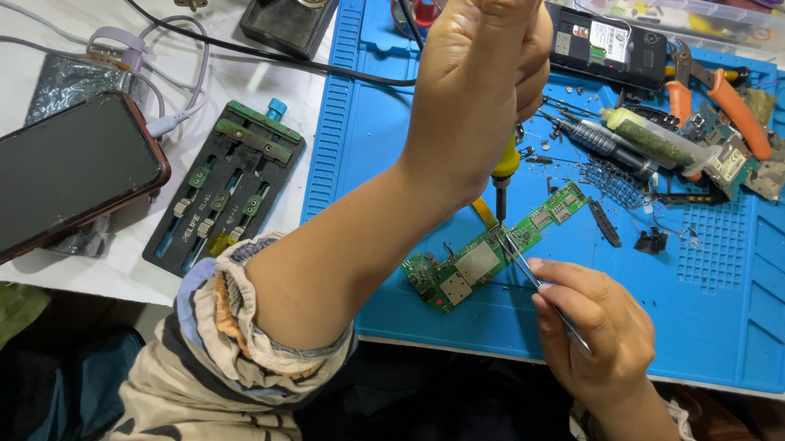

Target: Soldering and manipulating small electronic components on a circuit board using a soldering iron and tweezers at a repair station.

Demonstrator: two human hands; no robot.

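The green circuit board (491,251) lies near the middle of the blue mat (715,321). The left hand (483,75) is above the board, fingers wrapped tight around a yellow soldering iron (503,173) whose tip points down at it. The right hand (596,326), below the board, pinches thin metal tweezers (536,280) that touch it. Orange pliers (723,100) lie to the board's upper right, and a black phone (55,178) lies far left, off the mat.

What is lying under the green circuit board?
The circuit board lies on the blue mat. A soldering iron in the left hand and tweezers in the right hand meet it. Whatever lies directly beneath is covered.
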